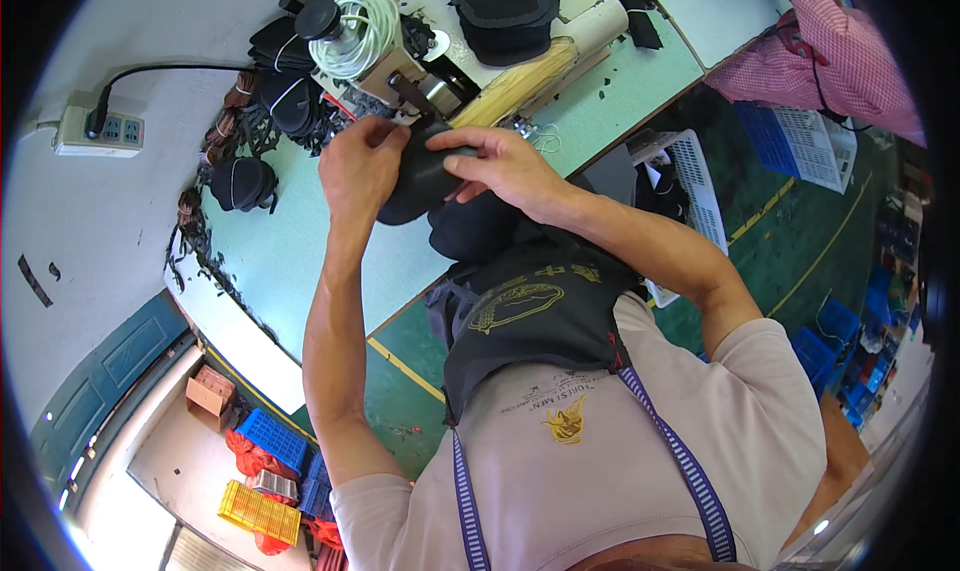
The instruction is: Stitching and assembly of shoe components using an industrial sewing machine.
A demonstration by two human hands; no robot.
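Both of my hands are on a black, curved, flexible piece point(415, 183), smooth and slightly shiny, at the front of a beige bench machine point(385, 74) with a metal cylinder. My left hand point(358, 167) pinches its upper left edge between thumb and fingers. From the right, my right hand point(508, 171) grips it, with thumb and fingertips on its surface. The piece's upper end reaches the machine, and whether it sits inside the mechanism cannot be made out. More black pieces point(475, 229) lie just below, near my dark apron point(540, 306).
On the pale green table point(265, 261) stand a tied black bundle point(242, 183), a black stack point(500, 16) and a yellowish roll point(520, 83). Dark scraps point(205, 241) line its left side. A white crate point(700, 186) stands right, below another person's pink checked sleeve point(850, 61).
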